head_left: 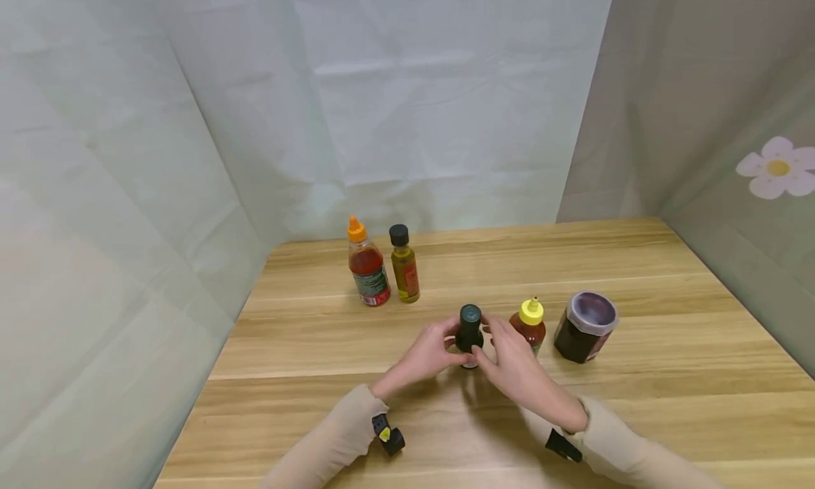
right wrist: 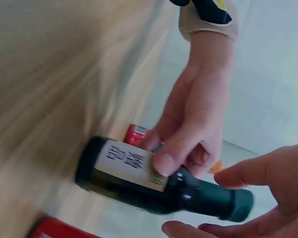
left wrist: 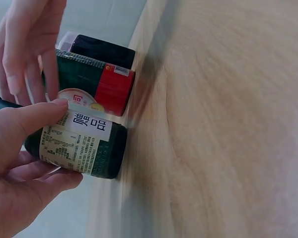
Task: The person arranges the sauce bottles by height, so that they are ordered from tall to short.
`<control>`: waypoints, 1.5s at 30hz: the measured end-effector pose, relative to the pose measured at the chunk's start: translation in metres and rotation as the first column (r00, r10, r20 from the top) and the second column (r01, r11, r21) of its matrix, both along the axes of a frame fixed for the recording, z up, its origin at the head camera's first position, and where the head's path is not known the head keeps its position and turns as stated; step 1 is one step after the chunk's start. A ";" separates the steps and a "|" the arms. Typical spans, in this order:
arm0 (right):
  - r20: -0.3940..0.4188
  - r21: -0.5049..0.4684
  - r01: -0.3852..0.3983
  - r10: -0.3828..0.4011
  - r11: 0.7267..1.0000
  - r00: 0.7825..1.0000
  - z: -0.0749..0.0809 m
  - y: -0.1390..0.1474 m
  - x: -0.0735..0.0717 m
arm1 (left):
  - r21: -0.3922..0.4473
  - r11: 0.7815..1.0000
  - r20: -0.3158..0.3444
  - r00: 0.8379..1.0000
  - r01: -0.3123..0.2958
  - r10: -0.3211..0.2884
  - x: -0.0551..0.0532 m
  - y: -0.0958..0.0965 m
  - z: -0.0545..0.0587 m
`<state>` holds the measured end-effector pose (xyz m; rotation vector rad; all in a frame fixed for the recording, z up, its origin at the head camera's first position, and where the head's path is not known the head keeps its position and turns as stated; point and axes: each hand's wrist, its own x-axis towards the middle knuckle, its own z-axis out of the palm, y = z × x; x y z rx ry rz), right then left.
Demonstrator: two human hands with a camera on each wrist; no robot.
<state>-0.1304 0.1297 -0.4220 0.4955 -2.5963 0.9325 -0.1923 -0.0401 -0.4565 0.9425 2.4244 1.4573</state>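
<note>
A dark green glass bottle (head_left: 470, 316) with a green cap stands on the wooden table between both hands. My left hand (head_left: 425, 352) grips its body, thumb on the pale label, as the right wrist view shows. Around the neck, my right hand (head_left: 514, 365) holds its fingers spread and loosely bent, with a gap between fingers and thumb. The bottle's label (left wrist: 69, 141) carries a white sticker with large printed characters. Close to the right hand is a red sauce bottle (head_left: 530, 326) with a yellow nozzle cap, partly hidden by that hand.
A dark jar (head_left: 576, 342) with a pale purple lid stands right of the yellow-capped bottle. Farther back on the left are an orange-capped red sauce bottle (head_left: 369, 273) and a black-capped oil bottle (head_left: 405, 269). Hanging cloth (head_left: 446, 107) borders the table (head_left: 305, 333).
</note>
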 end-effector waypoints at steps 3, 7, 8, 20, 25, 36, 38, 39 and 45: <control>-0.073 -0.023 0.014 -0.016 1.000 0.997 0.008 0.003 0.005 | -0.008 1.000 0.006 1.000 -0.011 0.011 0.000 0.000 0.000; -0.239 -0.073 0.026 -0.042 0.997 0.970 0.019 0.010 0.008 | -0.012 1.000 0.019 1.000 -0.022 0.023 0.000 0.000 0.002; -0.281 -0.092 0.025 -0.050 0.995 0.958 0.021 0.013 0.008 | -0.014 1.000 0.021 0.999 -0.024 0.025 0.000 0.000 0.002; -0.562 -0.345 -0.046 -0.167 0.938 0.810 0.031 0.044 -0.005 | -0.020 0.999 0.054 0.998 -0.026 0.027 0.002 0.001 0.002; -0.353 -0.269 0.038 -0.135 0.962 0.926 0.029 0.057 -0.006 | -0.017 1.000 0.064 0.998 -0.024 0.025 0.002 0.001 0.001; 0.266 -0.019 0.063 -0.055 0.998 0.962 0.022 0.075 -0.008 | -0.036 0.999 0.069 0.997 -0.026 0.028 0.002 0.000 0.001; 0.283 0.008 0.068 -0.067 0.998 0.957 0.020 0.075 -0.009 | -0.035 0.999 0.074 0.997 -0.024 0.027 0.001 0.000 0.001; 0.285 0.018 0.073 -0.075 0.997 0.955 0.020 0.075 -0.010 | -0.034 0.999 0.074 0.997 -0.022 0.025 0.001 0.000 0.001; 0.263 0.002 0.101 -0.098 0.995 0.960 0.019 0.073 -0.014 | -0.030 0.999 0.080 0.996 -0.022 0.024 0.001 0.000 0.000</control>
